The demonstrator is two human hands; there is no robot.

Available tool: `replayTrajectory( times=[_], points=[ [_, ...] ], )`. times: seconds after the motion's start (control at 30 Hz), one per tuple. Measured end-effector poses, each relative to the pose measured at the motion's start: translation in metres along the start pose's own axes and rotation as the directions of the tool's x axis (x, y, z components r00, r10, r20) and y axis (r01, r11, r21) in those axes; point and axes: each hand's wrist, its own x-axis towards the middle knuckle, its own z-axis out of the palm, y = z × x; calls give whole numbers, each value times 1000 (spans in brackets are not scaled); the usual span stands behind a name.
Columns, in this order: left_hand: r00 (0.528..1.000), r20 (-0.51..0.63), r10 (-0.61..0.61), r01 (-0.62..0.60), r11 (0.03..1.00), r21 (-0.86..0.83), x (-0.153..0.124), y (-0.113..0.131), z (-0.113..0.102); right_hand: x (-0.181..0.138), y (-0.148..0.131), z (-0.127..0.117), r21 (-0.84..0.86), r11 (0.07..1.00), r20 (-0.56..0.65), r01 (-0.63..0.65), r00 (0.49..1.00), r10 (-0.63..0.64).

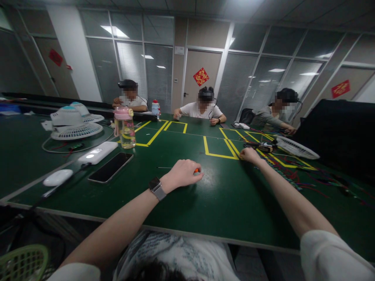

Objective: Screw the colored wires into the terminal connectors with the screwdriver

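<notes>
My left hand [185,173], with a watch on its wrist, rests low over the green table and is closed around a screwdriver [196,170]. The orange of its handle shows by my fingers, and its thin shaft sticks out to the left. Farther right, my right hand [249,155] is closed at the corner of a yellow tape outline [221,155]. What its fingers pinch, if anything, is too small to make out. Just beyond it lies a dark tool-like item [263,147], whose kind I cannot tell. Small circuit boards and red wires [297,177] lie beside my right forearm.
On the left are a phone [111,167], a white power bank [98,152], a white oval case [58,177], a pink-lidded bottle [125,128] and fan parts [76,130]. A white fan grille [297,147] lies right. Several people sit across the table [164,207].
</notes>
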Motion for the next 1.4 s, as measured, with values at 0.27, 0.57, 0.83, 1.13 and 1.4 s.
replayTrajectory(
  times=[0.27, 0.57, 0.83, 1.13, 1.4],
  points=[
    [1000, 11, -4, 4, 1000, -5, 0, -1, 1, 8, 17, -8, -15, 995, -37, -102, 994, 101],
    [999, 27, -19, 19, 1000, -8, 0, 0, 1, 13, 15, 4, 3, 990, -16, -144, 989, 144],
    [1000, 26, -7, 7, 1000, -9, 0, 0, 1, 17, 18, 5, 9, 981, -21, -195, 981, 195],
    [1000, 23, -10, 10, 1000, -4, 0, -2, 3, 16, 18, 5, 25, 977, 2, -212, 977, 212],
    [1000, 21, 3, -3, 1000, -10, 0, -4, 5, 12, 13, 1, 67, 983, -51, -173, 983, 177]
  ],
)
